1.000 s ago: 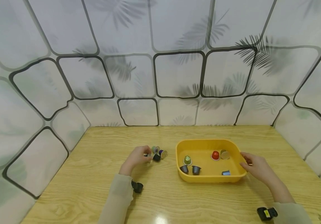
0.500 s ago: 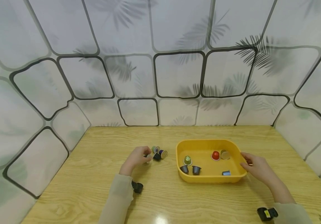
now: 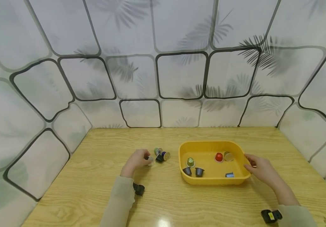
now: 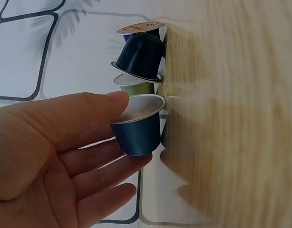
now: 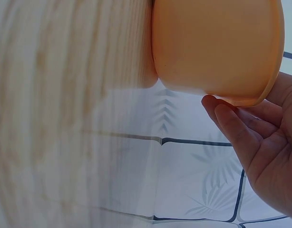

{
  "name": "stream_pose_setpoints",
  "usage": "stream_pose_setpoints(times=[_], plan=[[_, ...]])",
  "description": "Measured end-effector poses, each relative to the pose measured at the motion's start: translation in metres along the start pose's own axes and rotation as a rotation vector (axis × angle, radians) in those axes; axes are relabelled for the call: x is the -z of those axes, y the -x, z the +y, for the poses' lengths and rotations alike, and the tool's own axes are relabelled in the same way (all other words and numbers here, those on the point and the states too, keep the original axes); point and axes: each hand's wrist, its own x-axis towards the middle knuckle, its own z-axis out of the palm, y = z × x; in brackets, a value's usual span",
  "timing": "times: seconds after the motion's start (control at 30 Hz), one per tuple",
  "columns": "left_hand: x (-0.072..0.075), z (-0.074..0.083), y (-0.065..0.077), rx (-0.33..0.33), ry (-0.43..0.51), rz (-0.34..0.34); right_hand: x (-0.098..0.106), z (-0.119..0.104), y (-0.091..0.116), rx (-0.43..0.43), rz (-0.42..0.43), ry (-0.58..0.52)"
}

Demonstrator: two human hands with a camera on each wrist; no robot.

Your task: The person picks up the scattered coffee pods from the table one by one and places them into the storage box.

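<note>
My left hand (image 3: 135, 161) pinches a blue coffee capsule (image 4: 139, 135), thumb at its silver lid and fingers at its underside, close to the tabletop. Just beyond it lie a dark capsule (image 3: 159, 158), a light green capsule (image 3: 157, 151) and a purple capsule (image 3: 166, 155) with a printed gold lid. At the right, my right hand (image 3: 260, 168) grips the end rim of a yellow tray (image 3: 212, 181); the right wrist view shows its fingertips (image 5: 227, 116) under the rim.
Inside the tray lie several capsules: a red one (image 3: 218, 157), a green one (image 3: 190, 162), dark grey ones, a blue one (image 3: 229, 175) and one with its pale lid showing. The wooden table (image 3: 163, 201) meets a patterned backdrop (image 3: 180, 75) behind and at both sides.
My left hand has drawn back slightly from the other capsules, and more of the pinched capsule shows. The dark capsule has shifted a little. My right hand and the tray have stayed put.
</note>
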Motion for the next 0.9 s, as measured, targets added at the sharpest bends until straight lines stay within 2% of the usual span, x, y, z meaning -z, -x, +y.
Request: stream_pose_setpoints(times=[0.2, 0.6, 0.9], plan=[[-0.0005, -0.0029, -0.0006, 0.038, -0.009, -0.021, -0.0004, 0.0006, -0.0008, 0.008, 0.005, 0.004], [-0.0005, -0.0032, 0.0002, 0.021, -0.053, -0.014, -0.0001, 0.0006, -0.0006, 0.013, 0.007, 0.009], [-0.0002, -0.0007, 0.0015, 0.025, -0.046, -0.023, -0.0001, 0.0007, -0.0007, 0.009, 0.003, 0.013]])
